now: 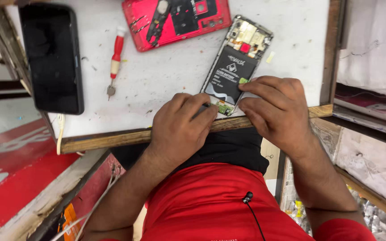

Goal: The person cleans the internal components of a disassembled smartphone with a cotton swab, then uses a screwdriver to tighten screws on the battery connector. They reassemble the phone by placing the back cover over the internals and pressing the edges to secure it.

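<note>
1. Opened phone (pixel 237 62), back cover off and battery exposed, lies right of centre on the white bench (pixel 166 85), its lower end at the bench's near edge.
2. Left hand (pixel 179 127): fingers curled together, fingertips pressing the phone's lower end; whether they pinch a tool, cannot tell.
3. Right hand (pixel 275 109): fingers together, flat on the phone's lower right corner.
4. Red back cover (pixel 175 20) at top centre; red-handled screwdriver (pixel 115 60) left of it; black phone (pixel 52 58) at upper left.
</note>
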`<state>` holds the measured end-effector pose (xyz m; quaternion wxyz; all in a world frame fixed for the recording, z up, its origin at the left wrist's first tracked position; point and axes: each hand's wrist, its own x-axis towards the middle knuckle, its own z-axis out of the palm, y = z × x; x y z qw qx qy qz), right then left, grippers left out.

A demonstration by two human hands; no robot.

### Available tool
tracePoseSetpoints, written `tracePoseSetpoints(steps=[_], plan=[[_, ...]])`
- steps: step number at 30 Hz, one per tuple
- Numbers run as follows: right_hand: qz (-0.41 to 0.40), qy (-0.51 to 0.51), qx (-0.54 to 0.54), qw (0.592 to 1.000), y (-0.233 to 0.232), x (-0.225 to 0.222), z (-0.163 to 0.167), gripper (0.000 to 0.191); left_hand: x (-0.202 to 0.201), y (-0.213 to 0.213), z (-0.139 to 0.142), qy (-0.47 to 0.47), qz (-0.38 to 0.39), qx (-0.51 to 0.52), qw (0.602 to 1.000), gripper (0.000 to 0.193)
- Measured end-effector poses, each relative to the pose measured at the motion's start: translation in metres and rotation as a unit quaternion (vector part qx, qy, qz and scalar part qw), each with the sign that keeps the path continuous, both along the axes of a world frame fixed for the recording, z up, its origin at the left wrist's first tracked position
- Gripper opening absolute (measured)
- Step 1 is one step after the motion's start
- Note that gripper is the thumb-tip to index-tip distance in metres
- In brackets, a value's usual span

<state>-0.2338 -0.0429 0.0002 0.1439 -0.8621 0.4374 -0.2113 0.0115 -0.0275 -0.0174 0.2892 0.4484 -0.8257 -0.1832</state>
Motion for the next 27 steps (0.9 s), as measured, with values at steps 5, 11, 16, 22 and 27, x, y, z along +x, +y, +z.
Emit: tracePoseSetpoints(steps=[5, 11, 16, 22, 27], plan=[[0.003, 0.001, -0.015, 1.0, 0.004, 0.0, -0.001, 0.02, 0.001, 0.0, -0.002, -0.006, -0.007, 0.0, 1.0, 0.024], [-0.03, -0.004, 0.005, 1.0, 0.009, -0.004, -0.008, 0.02, 0.001, 0.0, 0.0, -0.012, -0.006, -0.005, 1.0, 0.025], [-0.076, -0.027, 0.024, 0.996, 0.019, -0.01, -0.012, 0.034, -0.002, 0.005, 0.003, 0.009, -0.004, -0.037, 0.999, 0.023], [-0.125, 0.054, -0.007, 0.991, 0.026, -0.009, -0.014, 0.047, -0.019, 0.011, 0.004, -0.001, -0.003, 0.006, 1.0, 0.027], [-0.129, 0.084, -0.018, 0.988, 0.026, -0.003, -0.013, 0.051, -0.031, 0.012, 0.004, -0.01, 0.009, 0.012, 1.0, 0.022]])
